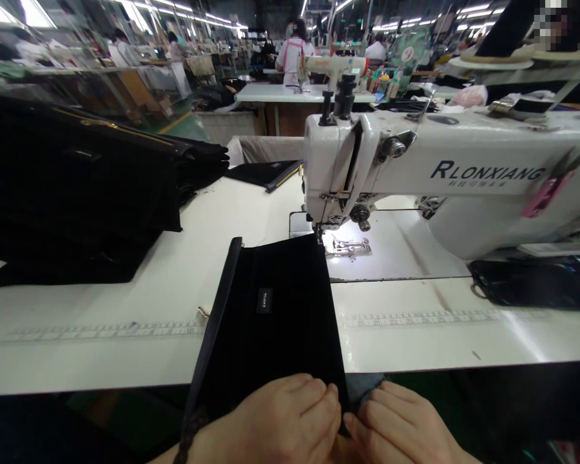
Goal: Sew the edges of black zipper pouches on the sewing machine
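Observation:
A black fabric pouch [290, 322] with a small label lies on the white table and hangs past its front edge. Its far right corner sits by the needle and presser foot of the sewing machine [319, 232]. Along its left side runs a dark bound edge, with a metal zipper pull [203, 312] sticking out beside it. My left hand [285, 415] is closed on the near end of the pouch. Close to its right, my right hand [399, 419] pinches the near right corner. My fingertips partly hide the fabric between them.
A stack of black zippered pieces [72, 193] covers the table's left side. Another black pouch [265, 173] lies behind the needle area. Pink-handled thread snips [551, 193] rest against the machine body. A shiny dark case [536, 282] lies at right. A person [294, 55] stands farther back.

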`<state>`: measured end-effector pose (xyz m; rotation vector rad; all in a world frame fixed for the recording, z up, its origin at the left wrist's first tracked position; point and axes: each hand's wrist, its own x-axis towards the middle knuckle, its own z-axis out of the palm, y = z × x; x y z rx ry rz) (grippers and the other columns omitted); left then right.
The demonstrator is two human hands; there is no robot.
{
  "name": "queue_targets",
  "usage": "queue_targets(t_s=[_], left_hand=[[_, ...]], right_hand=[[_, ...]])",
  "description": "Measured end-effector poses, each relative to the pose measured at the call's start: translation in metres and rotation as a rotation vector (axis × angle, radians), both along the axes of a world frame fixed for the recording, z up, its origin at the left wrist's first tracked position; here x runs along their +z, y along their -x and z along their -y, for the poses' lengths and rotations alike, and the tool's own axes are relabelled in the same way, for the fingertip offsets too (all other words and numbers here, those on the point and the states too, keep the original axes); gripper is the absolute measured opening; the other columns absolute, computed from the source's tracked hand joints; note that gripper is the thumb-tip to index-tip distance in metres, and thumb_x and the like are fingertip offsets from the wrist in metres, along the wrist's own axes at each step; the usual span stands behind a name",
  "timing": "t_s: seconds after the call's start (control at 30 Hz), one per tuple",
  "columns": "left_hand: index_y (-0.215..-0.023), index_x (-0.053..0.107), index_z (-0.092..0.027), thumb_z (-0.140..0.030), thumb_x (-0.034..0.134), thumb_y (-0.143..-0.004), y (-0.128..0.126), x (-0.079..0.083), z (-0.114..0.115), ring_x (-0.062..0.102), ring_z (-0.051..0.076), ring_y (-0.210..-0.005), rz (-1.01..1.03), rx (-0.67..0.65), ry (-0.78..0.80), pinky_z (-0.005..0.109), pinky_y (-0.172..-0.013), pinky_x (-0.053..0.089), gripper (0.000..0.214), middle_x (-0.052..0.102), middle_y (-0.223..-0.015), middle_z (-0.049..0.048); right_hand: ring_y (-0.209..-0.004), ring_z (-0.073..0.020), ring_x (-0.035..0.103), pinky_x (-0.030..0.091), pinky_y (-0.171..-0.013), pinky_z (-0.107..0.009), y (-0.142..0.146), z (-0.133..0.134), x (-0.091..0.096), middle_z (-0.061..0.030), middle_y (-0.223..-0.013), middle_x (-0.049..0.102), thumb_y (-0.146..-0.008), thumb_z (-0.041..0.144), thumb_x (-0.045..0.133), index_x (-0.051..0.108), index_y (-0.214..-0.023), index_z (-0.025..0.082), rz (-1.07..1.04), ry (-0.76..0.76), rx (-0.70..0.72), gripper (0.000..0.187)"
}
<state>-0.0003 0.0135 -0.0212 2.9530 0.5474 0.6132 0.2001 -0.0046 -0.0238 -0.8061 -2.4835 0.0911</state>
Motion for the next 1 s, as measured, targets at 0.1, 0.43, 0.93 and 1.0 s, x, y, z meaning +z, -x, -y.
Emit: queue_targets(t_s=[0.1, 0.43, 0.93, 1.0], left_hand=[[-0.092, 0.062, -0.007, -0.004, 0.037, -0.087, 0.0, 0.003, -0.011, 0.059, 0.017, -0.081, -0.037, 0.004, 0.009, 0.029, -0.076, 0.051, 0.026, 0.065, -0.091, 0.0085], [-0.09, 0.062, -0.007, -0.006, 0.027, -0.09, -0.001, 0.007, -0.061, 0.058, 0.018, -0.076, -0.056, -0.053, 0.036, 0.031, -0.07, 0.051, 0.035, 0.065, -0.087, 0.0093], [-0.084, 0.064, -0.005, -0.005, 0.033, -0.09, 0.0, -0.012, -0.119, 0.06, 0.019, -0.076, -0.015, -0.082, -0.062, 0.031, -0.068, 0.054, 0.032, 0.065, -0.084, 0.0086], [-0.083, 0.064, -0.006, -0.007, 0.035, -0.09, -0.001, -0.015, -0.126, 0.06, 0.018, -0.077, 0.012, -0.061, -0.092, 0.03, -0.071, 0.053, 0.03, 0.065, -0.086, 0.0077]], right_hand=[[-0.045, -0.0102, 0.044, 0.035, -0.043, -0.024, 0.003, -0.012, -0.007, 0.0006, -0.049, 0.05, -0.085, -0.001, 0.036, 0.055, -0.062, 0.015, -0.059, -0.013, -0.003, 0.034], [-0.055, -0.0143, 0.046, 0.038, -0.054, -0.029, 0.003, -0.053, 0.002, -0.0026, -0.06, 0.053, -0.087, 0.005, 0.032, 0.055, -0.068, 0.016, 0.095, 0.137, 0.004, 0.032], [-0.06, -0.0164, 0.044, 0.029, -0.055, -0.033, 0.002, -0.119, 0.004, -0.0036, -0.07, 0.055, -0.08, 0.009, 0.046, 0.056, -0.077, 0.014, 0.437, 0.081, 0.184, 0.011], [-0.059, -0.0166, 0.044, 0.029, -0.055, -0.033, 0.004, -0.125, 0.005, -0.004, -0.07, 0.055, -0.08, 0.01, 0.046, 0.057, -0.078, 0.013, 0.458, 0.062, 0.188, 0.011]])
